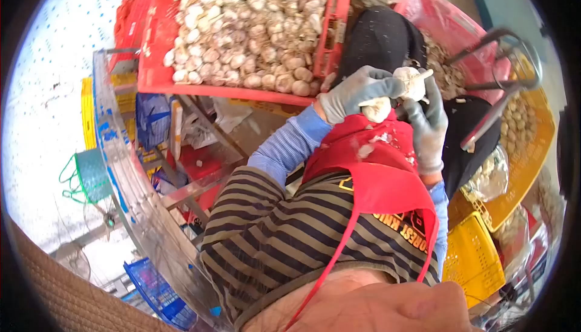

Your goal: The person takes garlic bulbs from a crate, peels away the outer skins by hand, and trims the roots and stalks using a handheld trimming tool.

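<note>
The grip of the gloved left hand (357,95) is narrow, curled around the lower garlic bulb (376,110), with its fingertips reaching against the upper garlic bulb (409,85). The gloved right hand (428,127) has its grip narrowed on that upper bulb from the other side, thumb beneath and fingers beside the dry stem (423,76), which points away from the left hand. So 2 bulbs sit in the hands, above the lap; whether the left palm hides anything more, I cannot tell. With 2 bulbs so near each other, the hold seems best kept light but steady: pressure on the firm, rounded sides, fingertips clear of the stem, and the lower bulb tucked deep enough in the left palm that it cannot roll out. Loose skins likely slide under glove fabric, so a broad contact should serve better than a hard pinch. Just below the hands, pale flakes (365,150) lie on the red apron (387,190). Farther out, a red crate (242,92) packed with garlic bulbs (242,29) stands ahead and to the left, a pink tub (478,29) with dry scraps (440,59) ahead and to the right, and a yellow crate (535,156) beyond the right knee.
</note>
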Motion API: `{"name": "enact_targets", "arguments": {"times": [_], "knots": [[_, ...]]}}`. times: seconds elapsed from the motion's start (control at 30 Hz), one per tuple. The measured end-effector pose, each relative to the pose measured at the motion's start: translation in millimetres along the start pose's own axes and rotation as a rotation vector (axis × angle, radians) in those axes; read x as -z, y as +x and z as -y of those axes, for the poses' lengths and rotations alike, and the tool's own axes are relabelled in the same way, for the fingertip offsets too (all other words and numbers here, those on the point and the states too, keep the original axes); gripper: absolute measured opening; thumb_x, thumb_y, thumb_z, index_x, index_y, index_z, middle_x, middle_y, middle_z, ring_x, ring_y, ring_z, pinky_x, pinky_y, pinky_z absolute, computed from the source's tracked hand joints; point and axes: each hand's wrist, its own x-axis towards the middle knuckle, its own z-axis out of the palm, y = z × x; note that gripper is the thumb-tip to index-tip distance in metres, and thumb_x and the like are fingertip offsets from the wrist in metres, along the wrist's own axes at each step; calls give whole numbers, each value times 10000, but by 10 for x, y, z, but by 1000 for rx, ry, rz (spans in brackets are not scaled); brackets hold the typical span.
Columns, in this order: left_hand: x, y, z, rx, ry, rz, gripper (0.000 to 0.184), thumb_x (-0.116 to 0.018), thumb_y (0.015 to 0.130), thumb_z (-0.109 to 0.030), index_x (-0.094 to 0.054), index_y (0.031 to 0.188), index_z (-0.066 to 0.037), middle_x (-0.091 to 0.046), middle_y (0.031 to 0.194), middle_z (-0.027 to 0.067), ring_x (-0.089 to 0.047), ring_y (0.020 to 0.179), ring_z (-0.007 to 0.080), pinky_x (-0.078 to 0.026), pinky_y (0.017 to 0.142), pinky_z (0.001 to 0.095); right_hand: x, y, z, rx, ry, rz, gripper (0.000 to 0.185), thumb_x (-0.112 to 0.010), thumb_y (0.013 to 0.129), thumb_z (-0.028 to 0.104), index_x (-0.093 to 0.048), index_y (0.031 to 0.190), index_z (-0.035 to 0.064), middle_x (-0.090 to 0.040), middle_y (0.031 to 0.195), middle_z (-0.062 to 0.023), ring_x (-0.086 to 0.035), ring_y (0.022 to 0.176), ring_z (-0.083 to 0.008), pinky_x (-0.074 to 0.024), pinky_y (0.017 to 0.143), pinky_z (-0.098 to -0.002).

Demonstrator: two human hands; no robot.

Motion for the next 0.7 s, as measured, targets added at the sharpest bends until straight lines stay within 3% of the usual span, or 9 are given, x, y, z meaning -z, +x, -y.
{"name": "enact_targets", "arguments": {"times": [0.07, 0.17, 0.2, 0.27, 0.33, 0.43, 0.47, 0.57, 0.7], "knots": [[-176, -1, -94, 5, -43, -6, 366, -699, 967, -393, -704, 938, -29, -685, 837, 2, -615, 701, 38, -478, 593, 225, -5, 33, 50, -49, 47, -195, 557, -629, 958, 73, -439, 1462, -72, -698, 1057, -70, -656, 872, -95, -525, 798, -248], [-527, 236, 2, -51, -58, -28, 294, -711, 963, -337, -702, 916, -47, -665, 802, -17, -613, 695, 38, -478, 596, 226, 446, -44, 65, -15, 235, -142, 545, -632, 964, 130, -462, 1443, -65, -692, 1062, -67, -629, 828, -95, -510, 764, -248], [-562, 309, 35, -77, -62, -66, 292, -744, 931, -249, -681, 1102, -21, -687, 926, 32, -632, 795, 51, -502, 624, 216, 497, -30, 54, 34, 278, -142, 549, -626, 975, 218, -479, 1425, -60, -692, 1054, -58, -617, 801, -109, -503, 748, -250], [-621, 361, 79, -151, -95, -63, 442, -768, 894, -190, -604, 1269, -21, -672, 1028, 62, -633, 880, 68, -522, 680, 220, 593, -44, 13, 59, 437, -153, 555, -617, 981, 249, -482, 1422, -58, -694, 1054, -56, -620, 807, -118, -506, 752, -259], [-661, 372, 6, -155, -86, 4, 781, -799, 829, -100, -415, 1507, -41, -624, 1215, 99, -622, 1061, 125, -547, 834, 261, 663, -58, 9, 9, 593, -143, 544, -599, 999, 338, -525, 1392, -32, -696, 1040, -59, -620, 793, -130, -510, 762, -266], [-744, 494, 39, -599, 526, -2, 764, -807, 807, -83, -456, 1482, -18, -614, 1259, 106, -623, 1118, 177, -537, 921, 322, 724, -118, -60, -139, 757, -160, 493, -586, 1010, 391, -598, 1316, 4, -693, 960, -52, -598, 748, -125, -487, 706, -266], [-772, 474, -4, -585, 556, 55, 732, -825, 776, -77, -517, 1439, -29, -587, 1306, 133, -618, 1172, 249, -533, 952, 359, 832, -107, -236, -111, 781, -25, 475, -562, 1020, 440, -645, 1244, 29, -680, 881, -35, -573, 707, -115, -440, 628, -264], [-759, 624, 68, -659, 802, 44, 683, -832, 764, -80, -574, 1396, -55, -588, 1288, 155, -624, 1167, 301, -532, 961, 382, 710, -106, -180, -96, 736, 14, 496, -539, 1024, 476, -658, 1216, 35, -657, 812, -15, -538, 674, -104, -383, 579, -265], [-879, 654, 112, -655, 669, -24, 589, -825, 778, -87, -631, 1334, -76, -634, 1188, 159, -671, 1059, 318, -554, 908, 382, 530, -91, 41, -159, 520, -358, 536, -499, 1031, 520, -641, 1221, 39, -634, 809, 11, -484, 637, -99, -356, 569, -248]]}}
